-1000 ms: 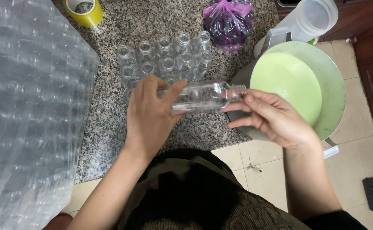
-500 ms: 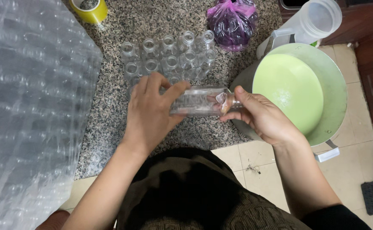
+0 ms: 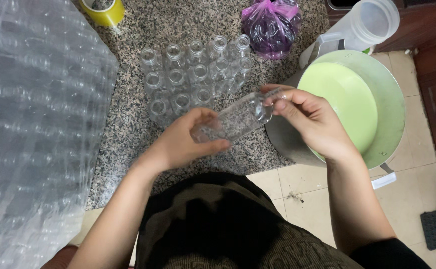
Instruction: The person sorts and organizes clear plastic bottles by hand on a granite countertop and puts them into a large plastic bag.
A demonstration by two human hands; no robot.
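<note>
I hold a clear empty plastic bottle (image 3: 238, 118) on its side above the speckled granite counter (image 3: 128, 114). My left hand (image 3: 188, 142) grips its base end, and my right hand (image 3: 310, 119) pinches its neck end. Just behind the bottle stands a cluster of several identical clear bottles (image 3: 193, 74), upright and open-topped, packed in rows.
A big clear plastic bag of empty bottles (image 3: 33, 129) fills the left side. A metal pot of pale green liquid (image 3: 347, 104) sits at right, with a translucent jug (image 3: 365, 25) behind it. A purple plastic bag (image 3: 271, 25) and a yellow tape roll (image 3: 102, 9) lie at the back.
The bottle has tilted, its neck end rising toward the right. My left hand slid down to the base, and my right hand moved up at the neck.
</note>
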